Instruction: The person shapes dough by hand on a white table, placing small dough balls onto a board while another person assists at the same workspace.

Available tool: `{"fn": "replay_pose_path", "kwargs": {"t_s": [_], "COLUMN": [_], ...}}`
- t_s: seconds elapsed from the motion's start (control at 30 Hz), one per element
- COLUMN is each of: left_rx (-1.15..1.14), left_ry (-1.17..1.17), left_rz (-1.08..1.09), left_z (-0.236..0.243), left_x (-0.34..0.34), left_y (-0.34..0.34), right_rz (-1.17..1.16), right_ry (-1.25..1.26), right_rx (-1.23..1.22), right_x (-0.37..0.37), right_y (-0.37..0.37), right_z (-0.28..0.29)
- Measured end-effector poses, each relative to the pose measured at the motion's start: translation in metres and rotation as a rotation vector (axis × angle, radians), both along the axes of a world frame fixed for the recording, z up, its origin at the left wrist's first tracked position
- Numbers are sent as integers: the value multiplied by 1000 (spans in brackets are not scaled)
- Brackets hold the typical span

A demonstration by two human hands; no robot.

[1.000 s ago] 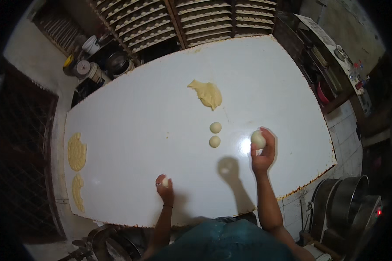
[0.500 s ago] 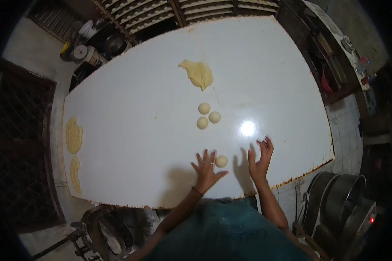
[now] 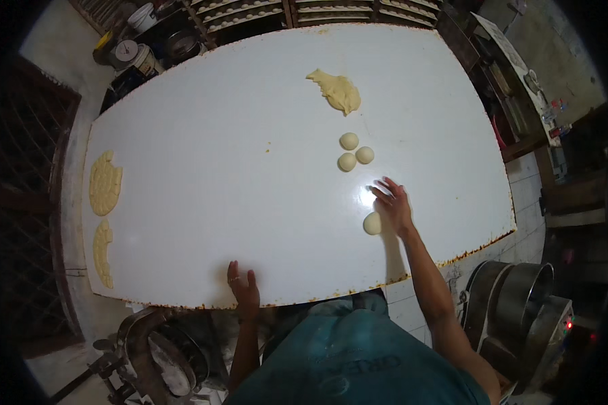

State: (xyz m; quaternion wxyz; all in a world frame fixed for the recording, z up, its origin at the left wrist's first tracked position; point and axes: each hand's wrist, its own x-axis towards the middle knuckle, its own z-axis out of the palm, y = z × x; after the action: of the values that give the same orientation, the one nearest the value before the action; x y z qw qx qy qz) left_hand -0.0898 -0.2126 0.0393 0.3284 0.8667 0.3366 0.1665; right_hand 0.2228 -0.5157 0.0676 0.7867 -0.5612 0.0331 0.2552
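On the white table, a round dough ball (image 3: 372, 223) lies just below my right hand (image 3: 393, 202), whose fingers are spread and hold nothing. Beyond that hand sit three more dough balls (image 3: 348, 162) in a tight cluster. My left hand (image 3: 243, 285) hovers by the near edge of the table, well left of the balls; its fingers and thumb stand apart with nothing in them. A ragged lump of dough (image 3: 338, 92) rests farther back. Along the left edge lie a scored round slab of dough (image 3: 105, 183) and a narrower strip of dough (image 3: 102, 253).
The white table (image 3: 203, 169) has rusty edges. Racks of trays (image 3: 243, 15) holding small pale pieces line the far side. At the back left stands a dial scale (image 3: 126, 50). Large metal bowls (image 3: 520, 293) stand at the lower right, and a machine (image 3: 162, 358) at the lower left.
My left hand has left the near dough ball and drawn back to the left. My right hand has reached forward, above that ball. The view has shifted somewhat.
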Motion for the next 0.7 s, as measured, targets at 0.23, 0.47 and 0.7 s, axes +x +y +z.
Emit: {"fn": "replay_pose_path", "kwargs": {"t_s": [0.23, 0.47, 0.7], "left_rx": [281, 302, 359], "left_ry": [190, 206, 165], "left_rz": [-127, -114, -132], "left_z": [4, 12, 9], "left_x": [-11, -4, -6], "left_y": [-1, -2, -11], "right_rz": [63, -110, -431], "right_ry": [-1131, -848, -828], "right_rx": [-984, -1173, -1097], "right_x": [-97, -57, -24], "right_y": [-10, 42, 47], "right_z": [-43, -23, -13]}}
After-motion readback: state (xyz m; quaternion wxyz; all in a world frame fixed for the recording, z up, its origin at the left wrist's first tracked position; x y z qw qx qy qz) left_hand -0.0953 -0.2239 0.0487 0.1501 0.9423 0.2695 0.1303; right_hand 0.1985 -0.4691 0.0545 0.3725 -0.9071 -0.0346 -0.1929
